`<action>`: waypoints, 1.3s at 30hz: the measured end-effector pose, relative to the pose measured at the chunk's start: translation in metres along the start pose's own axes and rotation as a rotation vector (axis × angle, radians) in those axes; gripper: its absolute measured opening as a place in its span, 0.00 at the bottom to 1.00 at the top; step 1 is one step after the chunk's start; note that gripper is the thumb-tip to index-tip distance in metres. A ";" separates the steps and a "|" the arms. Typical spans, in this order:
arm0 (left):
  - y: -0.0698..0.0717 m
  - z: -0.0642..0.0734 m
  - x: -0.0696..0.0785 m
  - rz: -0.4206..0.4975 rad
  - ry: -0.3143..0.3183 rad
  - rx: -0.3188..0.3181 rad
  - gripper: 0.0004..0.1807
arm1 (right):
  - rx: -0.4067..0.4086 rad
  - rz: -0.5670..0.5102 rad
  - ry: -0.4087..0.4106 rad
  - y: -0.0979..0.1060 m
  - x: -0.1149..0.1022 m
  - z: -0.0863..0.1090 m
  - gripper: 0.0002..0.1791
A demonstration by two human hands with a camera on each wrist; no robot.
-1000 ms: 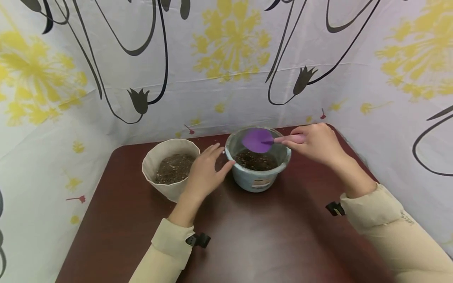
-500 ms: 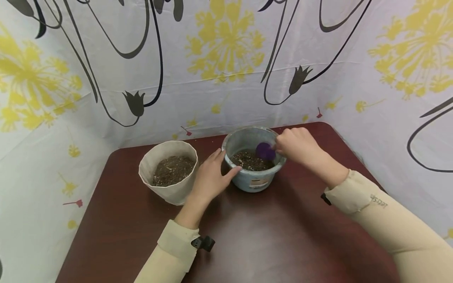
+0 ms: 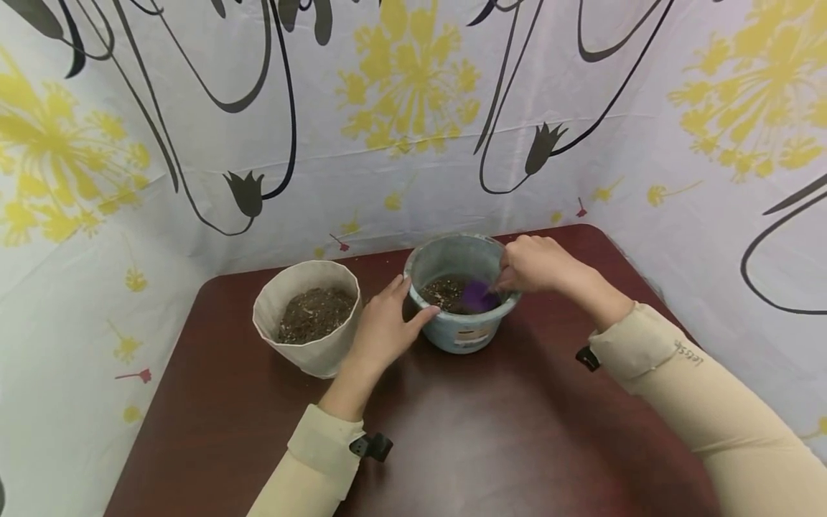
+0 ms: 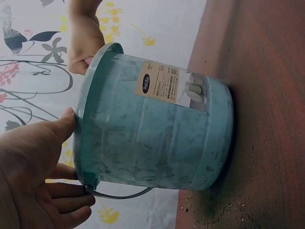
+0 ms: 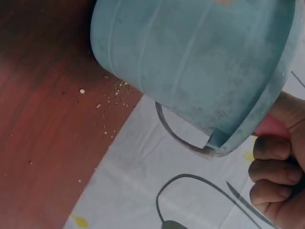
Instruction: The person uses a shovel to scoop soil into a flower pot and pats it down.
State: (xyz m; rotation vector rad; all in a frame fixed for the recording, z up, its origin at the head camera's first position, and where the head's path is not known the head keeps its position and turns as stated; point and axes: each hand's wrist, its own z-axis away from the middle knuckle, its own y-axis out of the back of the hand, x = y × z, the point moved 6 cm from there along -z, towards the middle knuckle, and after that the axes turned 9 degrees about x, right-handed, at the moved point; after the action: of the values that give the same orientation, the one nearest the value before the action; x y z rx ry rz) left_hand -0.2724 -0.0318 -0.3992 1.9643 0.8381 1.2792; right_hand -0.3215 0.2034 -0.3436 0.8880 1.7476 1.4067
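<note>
A blue bucket [image 3: 460, 336] with dark soil [image 3: 443, 291] inside stands upright toward the back of the table. My right hand [image 3: 535, 263] grips a small trowel by its pink handle [image 5: 271, 127] at the bucket's right rim. The trowel's purple blade [image 3: 479, 296] is down in the soil, its tip hidden. On the left side my left hand [image 3: 381, 327] rests against the rim, thumb [image 4: 66, 123] on the edge and fingers spread loosely by the wire handle [image 4: 119, 195]. A paper label [image 4: 159, 82] is stuck on the bucket's wall.
Left of the bucket a white pot [image 3: 321, 357] holds brown soil, close beside my left forearm. Soil crumbs [image 5: 119, 93] lie on the dark red table [image 3: 478, 445] around the bucket. A patterned cloth wall [image 3: 413, 187] rises directly behind the table.
My right hand has lowered the trowel from above the bucket into it, and its blade has sunk into the soil. My left hand has shifted slightly onto the bucket's rim.
</note>
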 end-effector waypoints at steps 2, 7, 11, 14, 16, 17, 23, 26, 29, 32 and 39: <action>0.000 0.001 0.000 0.007 0.003 0.001 0.47 | -0.003 -0.041 -0.010 -0.002 0.001 0.001 0.12; 0.001 0.001 0.001 0.019 -0.005 0.009 0.46 | -0.001 -0.140 -0.049 -0.006 0.003 0.004 0.09; 0.000 0.001 0.000 0.017 -0.009 0.011 0.46 | -0.002 -0.194 -0.092 -0.010 0.005 0.005 0.09; 0.000 0.001 -0.001 0.018 -0.004 0.010 0.46 | -0.012 -0.244 -0.092 -0.014 0.006 0.004 0.09; 0.000 0.001 -0.001 0.019 -0.003 0.009 0.46 | -0.012 -0.279 -0.073 -0.016 0.005 0.004 0.07; -0.001 0.001 -0.001 0.019 -0.004 0.009 0.46 | -0.007 -0.295 -0.052 -0.016 0.005 0.003 0.06; -0.001 0.000 0.000 0.018 -0.013 0.015 0.46 | 0.017 -0.477 0.018 -0.018 0.010 0.007 0.03; -0.001 0.000 0.001 0.017 -0.019 0.024 0.45 | 0.011 -0.555 -0.024 -0.020 0.014 0.010 0.05; 0.000 -0.001 0.001 0.018 -0.027 0.038 0.45 | 0.020 -0.578 -0.070 -0.021 0.018 0.012 0.05; 0.000 0.000 0.001 0.015 -0.027 0.038 0.45 | 0.031 -0.591 -0.117 -0.022 0.022 0.015 0.05; -0.001 0.000 -0.001 0.019 -0.011 0.029 0.46 | 0.109 -0.669 -0.220 -0.021 0.034 0.023 0.07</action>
State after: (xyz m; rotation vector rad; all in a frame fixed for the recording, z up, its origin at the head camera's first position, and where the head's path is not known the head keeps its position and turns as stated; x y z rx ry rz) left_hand -0.2724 -0.0315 -0.4006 2.0048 0.8391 1.2723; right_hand -0.3210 0.2402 -0.3712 0.4193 1.7333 0.7544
